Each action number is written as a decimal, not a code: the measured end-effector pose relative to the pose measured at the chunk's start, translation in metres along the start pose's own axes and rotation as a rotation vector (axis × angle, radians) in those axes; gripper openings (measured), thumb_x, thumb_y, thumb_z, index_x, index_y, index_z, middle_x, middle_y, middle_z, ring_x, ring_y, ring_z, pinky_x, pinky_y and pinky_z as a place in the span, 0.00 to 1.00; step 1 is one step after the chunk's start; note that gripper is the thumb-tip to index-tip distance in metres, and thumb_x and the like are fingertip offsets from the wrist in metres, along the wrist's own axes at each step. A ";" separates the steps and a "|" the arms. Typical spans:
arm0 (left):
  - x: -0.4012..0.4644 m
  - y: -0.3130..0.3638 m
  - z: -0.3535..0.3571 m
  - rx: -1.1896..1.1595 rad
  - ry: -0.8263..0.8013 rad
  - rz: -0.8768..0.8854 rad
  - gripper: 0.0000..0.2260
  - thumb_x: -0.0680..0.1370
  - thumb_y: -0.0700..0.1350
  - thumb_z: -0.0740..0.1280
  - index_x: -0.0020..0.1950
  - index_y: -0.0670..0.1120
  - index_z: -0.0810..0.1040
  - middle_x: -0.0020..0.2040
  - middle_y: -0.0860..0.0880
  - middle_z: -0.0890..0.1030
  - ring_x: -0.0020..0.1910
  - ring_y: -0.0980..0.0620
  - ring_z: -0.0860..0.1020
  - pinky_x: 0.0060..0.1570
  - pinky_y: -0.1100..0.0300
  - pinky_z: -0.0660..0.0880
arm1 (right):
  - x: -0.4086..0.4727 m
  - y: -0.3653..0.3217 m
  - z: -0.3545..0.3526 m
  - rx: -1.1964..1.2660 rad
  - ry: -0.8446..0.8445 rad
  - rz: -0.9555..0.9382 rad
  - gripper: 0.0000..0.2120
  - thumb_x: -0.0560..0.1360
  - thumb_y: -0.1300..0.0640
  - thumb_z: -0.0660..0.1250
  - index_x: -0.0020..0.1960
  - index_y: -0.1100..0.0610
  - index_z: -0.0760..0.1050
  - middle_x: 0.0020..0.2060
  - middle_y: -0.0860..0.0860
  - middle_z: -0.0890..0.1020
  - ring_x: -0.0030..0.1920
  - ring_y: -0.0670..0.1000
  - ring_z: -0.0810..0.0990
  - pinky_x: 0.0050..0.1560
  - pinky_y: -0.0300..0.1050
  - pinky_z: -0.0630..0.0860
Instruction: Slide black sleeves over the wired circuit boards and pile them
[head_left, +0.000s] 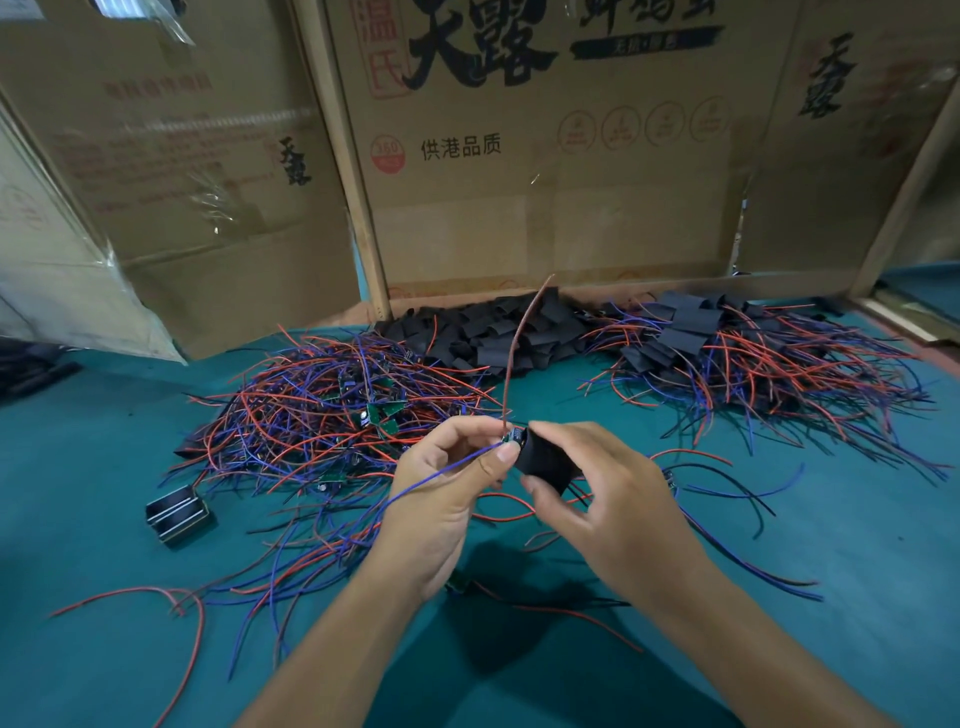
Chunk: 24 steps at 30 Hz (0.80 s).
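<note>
My left hand (447, 488) pinches a small green circuit board (511, 435) by its end, with a red wire rising from it and a blue wire trailing over my palm. My right hand (597, 493) grips a black sleeve (545, 460) whose mouth is at the board's end. A pile of bare wired boards (332, 410) lies to the left. Loose black sleeves (498, 332) are heaped at the back centre. Sleeved boards with wires (737, 353) are piled at the back right.
The work surface is a teal mat (857, 597). Cardboard boxes (519, 156) wall off the back. A small black and metal part (176, 512) lies at the left. Stray red, blue and black wires (727, 483) lie around my hands.
</note>
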<state>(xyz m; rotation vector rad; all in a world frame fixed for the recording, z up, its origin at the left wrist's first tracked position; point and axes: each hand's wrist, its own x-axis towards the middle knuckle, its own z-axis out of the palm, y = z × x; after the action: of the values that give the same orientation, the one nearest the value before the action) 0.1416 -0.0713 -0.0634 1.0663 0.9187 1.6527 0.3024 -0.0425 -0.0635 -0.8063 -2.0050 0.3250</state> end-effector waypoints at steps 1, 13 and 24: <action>-0.001 0.000 0.000 0.026 -0.011 0.006 0.09 0.67 0.42 0.78 0.46 0.48 0.85 0.41 0.50 0.81 0.41 0.55 0.77 0.44 0.65 0.75 | 0.000 0.000 -0.001 -0.002 0.003 -0.002 0.19 0.73 0.56 0.69 0.62 0.59 0.77 0.51 0.49 0.80 0.50 0.48 0.79 0.51 0.43 0.75; -0.005 0.000 0.003 0.386 -0.005 0.200 0.08 0.75 0.41 0.69 0.51 0.50 0.83 0.43 0.51 0.82 0.44 0.55 0.79 0.47 0.63 0.75 | 0.004 0.001 -0.008 -0.021 0.028 0.009 0.17 0.73 0.59 0.73 0.61 0.58 0.78 0.51 0.48 0.83 0.51 0.47 0.80 0.55 0.38 0.73; -0.004 -0.005 0.004 0.453 -0.001 0.227 0.07 0.77 0.43 0.67 0.45 0.52 0.83 0.38 0.55 0.82 0.36 0.60 0.77 0.39 0.69 0.73 | 0.004 0.002 -0.010 -0.048 -0.031 0.003 0.14 0.74 0.59 0.72 0.60 0.58 0.78 0.51 0.48 0.83 0.51 0.49 0.80 0.53 0.42 0.75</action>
<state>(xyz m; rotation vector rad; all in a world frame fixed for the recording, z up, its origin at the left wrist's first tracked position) 0.1479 -0.0736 -0.0674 1.5224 1.2457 1.6644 0.3102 -0.0397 -0.0567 -0.8392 -2.0480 0.2938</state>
